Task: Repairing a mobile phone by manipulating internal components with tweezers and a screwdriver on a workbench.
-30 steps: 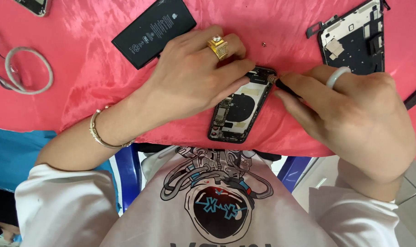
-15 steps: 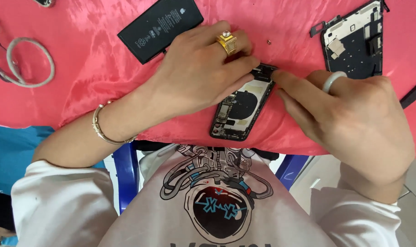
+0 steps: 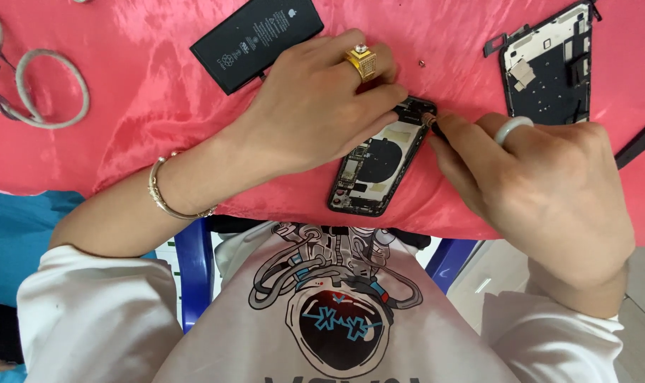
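- Phone body with its back opened lies on the pink cloth, near the table's front edge, tilted so that its top end points up and to the right; dark round coil and small boards show inside, but the fine parts are too small to tell apart.
- Top left corner of the phone is hidden under the left hand, so how much of the frame it covers cannot be seen.
- Left hand lies palm down, fingers pressed on the phone's upper edge – holding it flat; a gold ring sits on one finger, a thin bracelet on the wrist.
- Right hand comes in from the right, fingers pinched narrow around a thin dark tool; only its tip shows, touching the phone's top right corner – the shaft is buried in the grip.
- Black battery lies beyond the left hand, apart from the phone.
- Screen panel lies face down at upper right, partly cut off by the picture's edge.
- Looped grey cable sits far left, partly out of view.
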